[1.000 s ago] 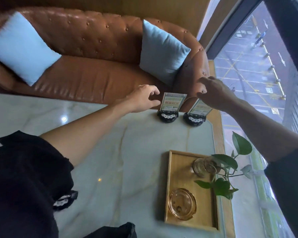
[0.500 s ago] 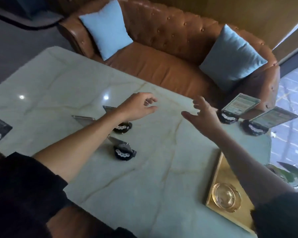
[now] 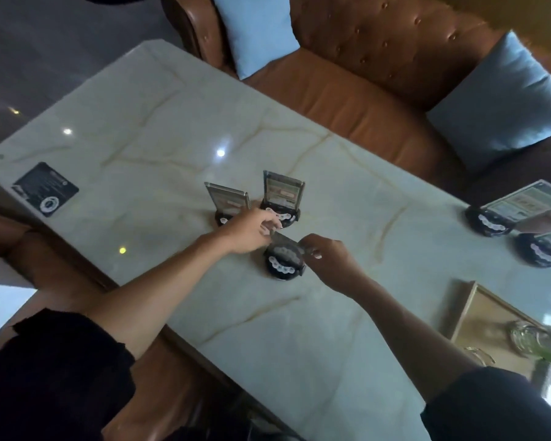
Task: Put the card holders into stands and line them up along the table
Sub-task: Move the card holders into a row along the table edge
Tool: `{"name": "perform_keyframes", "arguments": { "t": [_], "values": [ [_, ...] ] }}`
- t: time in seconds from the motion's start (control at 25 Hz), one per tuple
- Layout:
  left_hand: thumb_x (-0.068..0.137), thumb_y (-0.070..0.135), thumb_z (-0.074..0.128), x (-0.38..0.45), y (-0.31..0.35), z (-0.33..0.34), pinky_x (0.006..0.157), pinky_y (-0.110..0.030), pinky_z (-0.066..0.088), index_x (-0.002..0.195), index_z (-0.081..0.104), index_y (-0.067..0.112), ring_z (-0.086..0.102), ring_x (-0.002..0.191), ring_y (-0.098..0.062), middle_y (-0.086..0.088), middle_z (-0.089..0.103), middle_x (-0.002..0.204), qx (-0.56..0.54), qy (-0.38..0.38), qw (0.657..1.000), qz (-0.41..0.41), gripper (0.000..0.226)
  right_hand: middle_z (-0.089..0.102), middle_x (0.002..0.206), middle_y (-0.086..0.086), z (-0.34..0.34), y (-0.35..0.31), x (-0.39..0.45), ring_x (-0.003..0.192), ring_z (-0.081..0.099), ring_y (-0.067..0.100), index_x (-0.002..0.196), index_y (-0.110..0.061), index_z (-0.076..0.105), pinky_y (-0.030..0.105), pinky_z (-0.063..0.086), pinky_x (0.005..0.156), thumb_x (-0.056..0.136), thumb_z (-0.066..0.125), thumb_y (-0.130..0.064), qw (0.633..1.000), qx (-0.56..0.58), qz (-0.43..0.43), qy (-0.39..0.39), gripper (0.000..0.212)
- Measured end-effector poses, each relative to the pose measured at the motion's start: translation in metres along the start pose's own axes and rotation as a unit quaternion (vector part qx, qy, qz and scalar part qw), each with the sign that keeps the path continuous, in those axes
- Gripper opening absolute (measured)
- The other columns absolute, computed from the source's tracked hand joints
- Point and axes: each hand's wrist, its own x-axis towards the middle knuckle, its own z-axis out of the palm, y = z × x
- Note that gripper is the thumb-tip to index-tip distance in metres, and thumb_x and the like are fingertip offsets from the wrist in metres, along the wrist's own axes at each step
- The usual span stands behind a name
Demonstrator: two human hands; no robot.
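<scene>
Surface: pale marble-look table (image 3: 185, 128) with tan veins, glossy, three or four ceiling-light reflections on it. A tufted brown leather sofa (image 3: 379, 74) runs along the far side, with two light-blue cushions, one far centre (image 3: 258, 30), one far right (image 3: 506, 100). Dark floor at far left.

Mid-table: two card holders stand upright in round black stands, left one (image 3: 228, 200), right one (image 3: 282, 194), close beside each other. Just near of them sits a third black stand (image 3: 283, 261). Both hands meet over it on a clear card holder (image 3: 285, 240): left hand (image 3: 248, 232) pinches its left end, right hand (image 3: 326, 254) pinches its right end, fingers closed on the edges. Whether the holder is seated in the stand cannot be told.

Right edge: two more holders in stands, farther one (image 3: 503, 214), nearer one (image 3: 544, 249), tilted back. Left end: a flat black card (image 3: 45, 189) lies on the table. Near right: a wooden tray (image 3: 487, 319) with glassware (image 3: 528, 338), blurred.
</scene>
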Motion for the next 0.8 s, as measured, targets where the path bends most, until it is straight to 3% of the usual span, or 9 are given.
{"name": "perform_keyframes", "arguments": {
  "t": [0.08, 0.24, 0.36, 0.6, 0.8],
  "values": [
    [0.088, 0.014, 0.072, 0.006, -0.002, 0.006, 0.074, -0.029, 0.052, 0.103, 0.075, 0.013, 0.07, 0.086, -0.015, 0.001, 0.073, 0.099, 0.005, 0.021, 1.0, 0.014, 0.016, 0.075, 0.098, -0.001, -0.001, 0.002, 0.006, 0.088, 0.067, 0.021, 0.107, -0.029, 0.069, 0.035, 0.054, 0.076, 0.089, 0.061, -0.017, 0.999, -0.008, 0.02, 0.036, 0.023],
    [0.088, 0.017, 0.073, 0.028, 0.018, 0.015, 0.075, -0.033, 0.053, 0.094, 0.075, 0.015, 0.069, 0.085, -0.017, 0.0, 0.074, 0.092, 0.005, 0.036, 0.998, 0.056, 0.007, 0.071, 0.088, 0.0, -0.028, 0.017, 0.014, 0.086, 0.065, 0.026, 0.102, -0.022, 0.071, 0.035, 0.051, 0.073, 0.09, 0.059, -0.011, 0.996, 0.01, 0.058, 0.073, 0.02],
    [0.089, 0.015, 0.072, 0.059, 0.051, 0.021, 0.063, -0.023, 0.047, 0.094, 0.074, 0.013, 0.064, 0.073, -0.009, 0.005, 0.069, 0.081, 0.018, 0.048, 0.994, 0.095, 0.006, 0.071, 0.089, -0.003, -0.063, 0.036, 0.017, 0.084, 0.065, 0.022, 0.104, -0.026, 0.069, 0.036, 0.053, 0.072, 0.091, 0.059, -0.013, 0.991, 0.016, 0.072, 0.109, 0.021],
    [0.09, 0.019, 0.071, 0.136, 0.137, 0.044, 0.078, -0.036, 0.057, 0.096, 0.075, 0.014, 0.07, 0.084, -0.016, 0.002, 0.076, 0.094, 0.033, 0.043, 0.987, 0.154, 0.009, 0.066, 0.084, -0.001, -0.152, 0.091, 0.028, 0.076, 0.058, 0.021, 0.102, -0.016, 0.072, 0.028, 0.04, 0.063, 0.089, 0.057, -0.002, 0.98, 0.01, 0.095, 0.176, 0.024],
    [0.088, 0.014, 0.071, 0.198, 0.21, 0.071, 0.071, -0.021, 0.05, 0.095, 0.078, 0.013, 0.068, 0.08, -0.011, 0.003, 0.076, 0.091, 0.015, 0.056, 0.982, 0.178, 0.01, 0.071, 0.091, 0.002, -0.215, 0.141, 0.033, 0.079, 0.064, 0.024, 0.104, -0.021, 0.07, 0.031, 0.049, 0.064, 0.093, 0.055, -0.011, 0.963, -0.03, 0.12, 0.24, 0.021]
  ]
}}
